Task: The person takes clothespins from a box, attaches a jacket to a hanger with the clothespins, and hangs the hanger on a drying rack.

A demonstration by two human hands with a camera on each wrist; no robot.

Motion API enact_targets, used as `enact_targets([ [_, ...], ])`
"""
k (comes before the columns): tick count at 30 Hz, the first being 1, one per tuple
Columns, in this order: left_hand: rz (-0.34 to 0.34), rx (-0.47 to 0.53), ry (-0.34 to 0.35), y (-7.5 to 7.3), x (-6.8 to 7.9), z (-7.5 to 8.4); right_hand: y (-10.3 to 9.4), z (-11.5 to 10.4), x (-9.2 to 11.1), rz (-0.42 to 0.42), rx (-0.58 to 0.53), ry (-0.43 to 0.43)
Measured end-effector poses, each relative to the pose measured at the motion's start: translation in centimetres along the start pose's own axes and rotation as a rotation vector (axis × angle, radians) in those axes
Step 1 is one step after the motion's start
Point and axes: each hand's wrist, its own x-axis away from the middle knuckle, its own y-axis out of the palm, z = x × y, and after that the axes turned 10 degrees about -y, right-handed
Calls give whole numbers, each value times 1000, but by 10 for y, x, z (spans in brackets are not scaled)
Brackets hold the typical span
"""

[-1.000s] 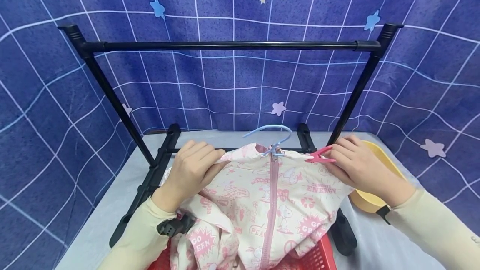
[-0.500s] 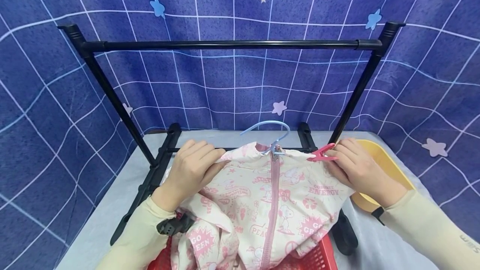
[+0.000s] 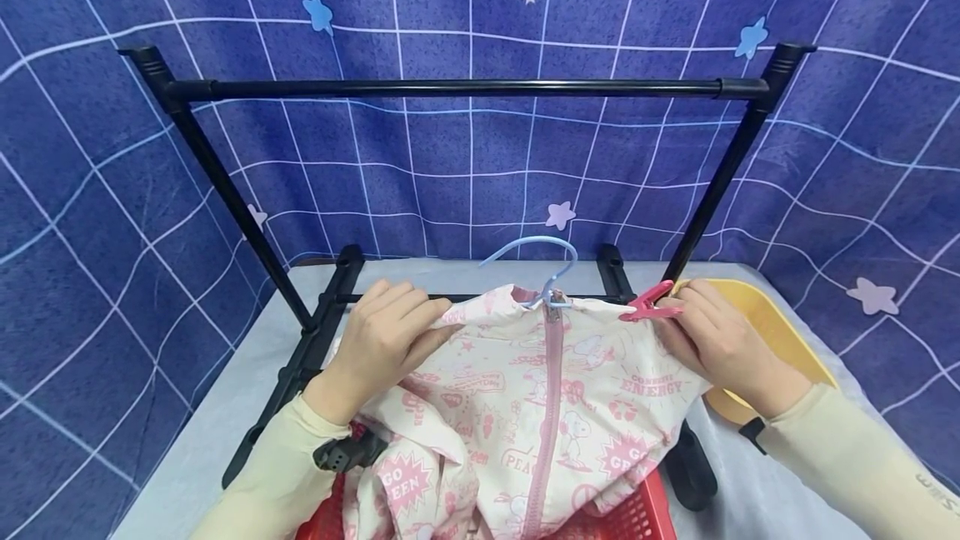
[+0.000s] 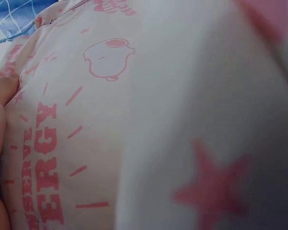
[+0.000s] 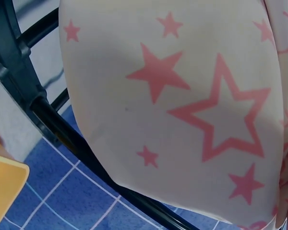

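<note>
A white zip jacket (image 3: 487, 365) with pink print is stretched between both hands. My left hand (image 3: 386, 336) grips its left shoulder, fingers over the top and thumb below. At the other shoulder my right hand (image 3: 712, 340) holds the cloth, right beside a pink clothespin (image 3: 647, 307) whose tips lie on the shoulder edge. A light blue clothes hanger (image 3: 547, 297) sticks its hook up out of the collar, its body hidden in the jacket. Printed cloth fills most of the left wrist view. The right wrist view shows a star-printed part of the jacket (image 5: 110, 120).
Beneath the jacket stands a red plastic basket (image 3: 660, 507). A black garment rack (image 3: 465, 89) rises behind, its bar above the hands. To the right, a yellow container (image 3: 772, 332) lies on the pale tabletop (image 3: 750, 482). A blue grid-patterned curtain (image 3: 420, 173) hangs at the back.
My right hand, the clothespin and that shoulder have shifted slightly to the right. The hanger hook has risen a little and leans slightly further left. My left hand stays nearly in place.
</note>
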Motion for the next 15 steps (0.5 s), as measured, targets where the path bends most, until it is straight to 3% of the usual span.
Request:
enact_targets([
  [15, -10, -20, -36, -7, 9, -7, 2, -1, 0, 67, -26, 11],
])
